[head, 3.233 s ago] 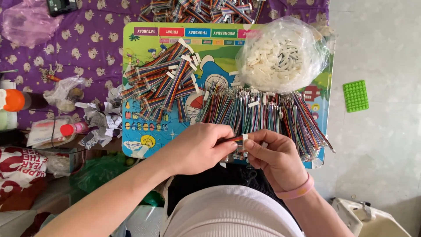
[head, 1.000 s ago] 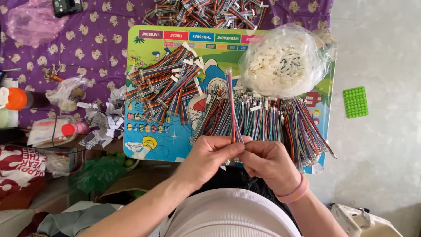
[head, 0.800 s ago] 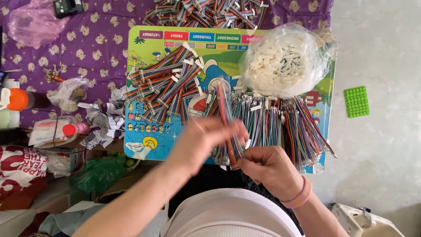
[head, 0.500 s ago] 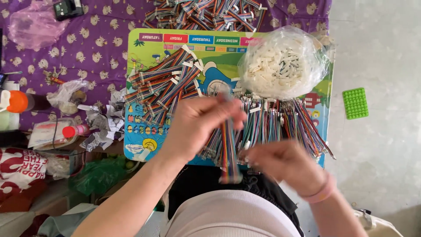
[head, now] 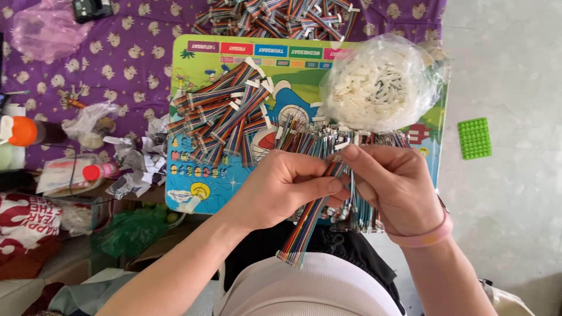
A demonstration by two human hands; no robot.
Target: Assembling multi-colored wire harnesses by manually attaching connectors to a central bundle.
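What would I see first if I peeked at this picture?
Rainbow ribbon cables: one strip pinched between the left hand and right hand in the middle, more heaped on the colourful board. Top right sits a clear bag of white connectors, on a purple cloth.

**Crowded board, open floor to the right**

The colourful board (head: 304, 61) is nearly covered: a pile of ribbon cables (head: 219, 120) on its left, a bag of white connectors (head: 380, 82) at its upper right, loose cables (head: 304, 140) in front. More cables (head: 275, 14) block the far edge. Left of the board, crumpled wrappers (head: 137, 164) and bottles (head: 29, 131) crowd the purple cloth (head: 105, 64). The grey floor (head: 509, 70) on the right lies open, save a green block (head: 474, 138).
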